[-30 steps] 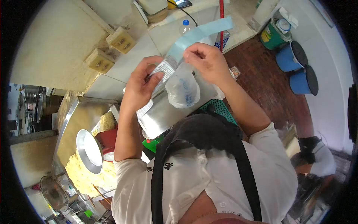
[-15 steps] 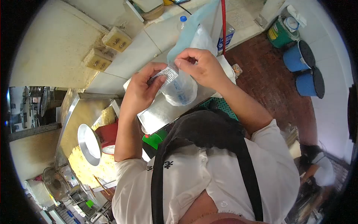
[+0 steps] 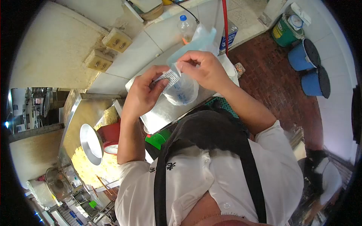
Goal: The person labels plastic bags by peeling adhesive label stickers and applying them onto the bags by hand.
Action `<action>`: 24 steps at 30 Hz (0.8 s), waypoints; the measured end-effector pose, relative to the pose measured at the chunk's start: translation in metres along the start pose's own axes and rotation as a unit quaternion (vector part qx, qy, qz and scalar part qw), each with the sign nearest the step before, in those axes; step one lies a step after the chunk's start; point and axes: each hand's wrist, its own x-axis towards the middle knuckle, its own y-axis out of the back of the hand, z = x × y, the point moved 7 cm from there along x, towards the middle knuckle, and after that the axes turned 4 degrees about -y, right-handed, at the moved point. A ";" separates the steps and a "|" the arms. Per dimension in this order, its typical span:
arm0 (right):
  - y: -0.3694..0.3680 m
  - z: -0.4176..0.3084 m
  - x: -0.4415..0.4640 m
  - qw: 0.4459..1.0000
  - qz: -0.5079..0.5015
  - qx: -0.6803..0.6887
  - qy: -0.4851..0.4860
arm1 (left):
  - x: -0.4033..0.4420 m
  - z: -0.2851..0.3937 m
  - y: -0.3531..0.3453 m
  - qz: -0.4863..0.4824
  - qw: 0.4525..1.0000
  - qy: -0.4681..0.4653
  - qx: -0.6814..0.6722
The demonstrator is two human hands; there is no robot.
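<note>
Between thumb and fingers, my left hand holds a white printed label sheet. Close beside it, my right hand pinches the end of the sheet, where a thin whitish piece stands up between the fingertips. A pale blue strip extends behind my hands, away from me. Below the fingers a clear plastic bag with blue print lies on the metal surface; its contents cannot be made out.
A bottle with a blue cap stands behind my hands. To the left, a metal bowl sits by yellow food. Blue buckets and a green bucket stand at the right. Another person is at the lower right.
The pale blue strip, earlier stretched up and long, now sits lower and shorter behind my hands. My right hand has come down beside the label. The plastic bag shows lower between my hands.
</note>
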 end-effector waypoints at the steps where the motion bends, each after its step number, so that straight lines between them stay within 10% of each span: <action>1: 0.006 0.007 0.000 1.000 0.020 0.001 -0.007 | 0.000 -0.003 0.006 0.026 0.999 0.000 -0.019; 3: 0.022 0.024 -0.001 0.998 0.060 0.004 -0.023 | 0.001 -0.024 0.028 0.079 0.995 -0.001 -0.058; 7: 0.061 0.055 -0.027 0.967 0.222 -0.121 -0.018 | 0.011 -0.120 0.117 0.197 0.921 0.053 0.333; 15: -0.007 0.085 -0.064 0.896 0.129 -0.331 0.266 | 0.004 -0.031 -0.010 0.085 0.954 -0.044 0.285; 18: -0.049 0.113 -0.062 0.896 0.003 -0.346 0.277 | 0.010 -0.050 -0.014 0.075 0.965 -0.010 0.250; 24: -0.031 0.100 -0.074 0.953 0.120 -0.220 0.173 | 0.003 -0.052 -0.020 0.091 0.970 0.032 0.223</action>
